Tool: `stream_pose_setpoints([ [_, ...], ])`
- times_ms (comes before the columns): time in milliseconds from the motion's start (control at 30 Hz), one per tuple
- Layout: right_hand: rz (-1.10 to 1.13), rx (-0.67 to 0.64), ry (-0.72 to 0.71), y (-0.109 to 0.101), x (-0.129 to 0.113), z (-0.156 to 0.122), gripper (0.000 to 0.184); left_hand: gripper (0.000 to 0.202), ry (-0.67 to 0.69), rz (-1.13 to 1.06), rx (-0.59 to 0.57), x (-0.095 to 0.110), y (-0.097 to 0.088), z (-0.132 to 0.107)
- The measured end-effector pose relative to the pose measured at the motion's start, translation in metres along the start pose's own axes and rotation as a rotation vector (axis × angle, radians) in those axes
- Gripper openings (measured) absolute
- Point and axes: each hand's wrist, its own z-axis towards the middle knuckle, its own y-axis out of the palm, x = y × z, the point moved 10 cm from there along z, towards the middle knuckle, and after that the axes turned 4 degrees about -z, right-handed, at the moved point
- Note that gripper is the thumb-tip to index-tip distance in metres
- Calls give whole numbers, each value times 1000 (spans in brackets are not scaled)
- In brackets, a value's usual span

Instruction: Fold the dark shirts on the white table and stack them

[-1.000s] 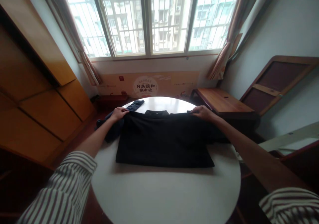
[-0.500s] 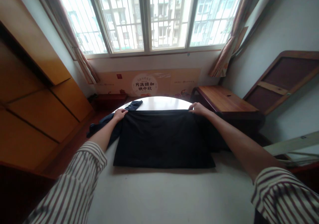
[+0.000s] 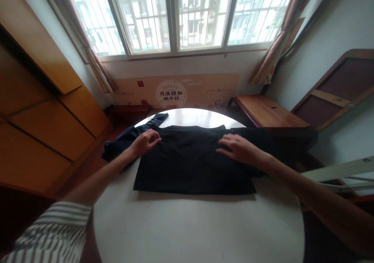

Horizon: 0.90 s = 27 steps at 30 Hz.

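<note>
A black garment (image 3: pixel 189 163) lies folded flat across the far half of a round white table (image 3: pixel 193 228). My left hand (image 3: pixel 145 141) rests on its upper left corner with fingers loosely curled and apart. Flat on the cloth right of centre lies my right hand (image 3: pixel 238 148), fingers stretched out. Neither hand grips anything. A dark blue garment (image 3: pixel 128 138) lies bunched at the table's left edge, just beyond my left hand.
A wooden side table (image 3: pixel 269 115) stands right of the round table. Orange wooden cabinets (image 3: pixel 43 119) line the left wall. A barred window (image 3: pixel 178 15) with curtains fills the far wall. A wooden frame (image 3: pixel 339 87) leans on the right wall.
Both hands let go of the garment's far edge, which now lies folded over, and moved inward onto the cloth, resting flat on it.
</note>
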Motion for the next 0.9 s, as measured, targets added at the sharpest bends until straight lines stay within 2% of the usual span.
stream_pose_setpoints([
  [33,9,-30,-103,1,-30,-23,27,26,116,-16,-89,30,3,-22],
  [100,-16,-14,-195,3,-72,-66,27,25,283,-13,-237,76,9,-72],
  [167,-95,41,-212,7,-93,-99,30,35,360,37,-275,98,11,-114],
  [233,-175,89,-212,13,-101,-117,40,36,385,117,-263,104,15,-141],
  [300,-223,112,-183,19,-99,-122,48,38,379,193,-247,100,23,-152],
  [467,-249,187,-58,16,-85,-113,45,49,302,290,-157,91,36,-148],
  [600,-220,263,-14,8,-81,-113,43,48,256,287,-95,91,33,-146],
  [667,-197,280,-5,1,-80,-115,42,48,247,248,-79,93,22,-145],
  [733,-156,295,6,-14,-79,-118,41,46,258,167,-86,100,4,-144],
  [833,-20,332,29,-57,-77,-123,37,35,252,-14,-148,115,-39,-143],
  [900,105,360,43,-95,-74,-127,34,28,195,-108,-165,123,-79,-141],
])
